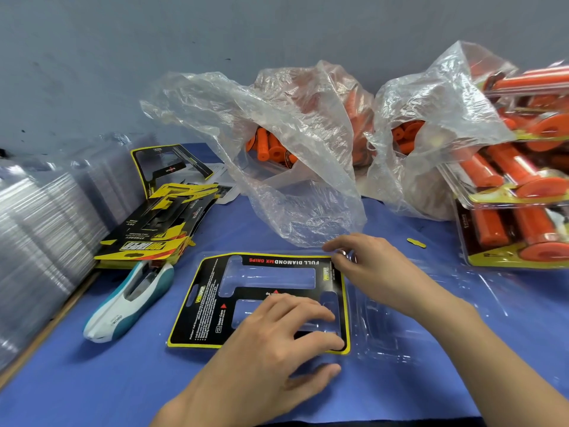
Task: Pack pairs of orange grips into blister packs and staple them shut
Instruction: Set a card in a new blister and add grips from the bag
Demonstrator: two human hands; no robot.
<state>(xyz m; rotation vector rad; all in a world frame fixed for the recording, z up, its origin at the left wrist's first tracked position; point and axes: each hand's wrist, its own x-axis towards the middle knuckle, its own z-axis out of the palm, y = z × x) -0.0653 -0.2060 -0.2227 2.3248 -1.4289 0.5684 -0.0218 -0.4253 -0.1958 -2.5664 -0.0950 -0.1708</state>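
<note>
While finished packs [508, 195] stack at my right, this blister pack [385, 328] lies open on the table, holding only its card [209, 303]. My left hand [277, 340] presses flat on the card. My right hand [369, 266] touches its far corner; I cannot tell if it pinches. Orange grips [268, 146] wait bagged, and the stapler [129, 300] lies unused.

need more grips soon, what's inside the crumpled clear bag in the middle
Loose orange rubber grips show at the opening of the crumpled clear plastic bag. How many lie deeper is hidden by its cloudy folds.
</note>
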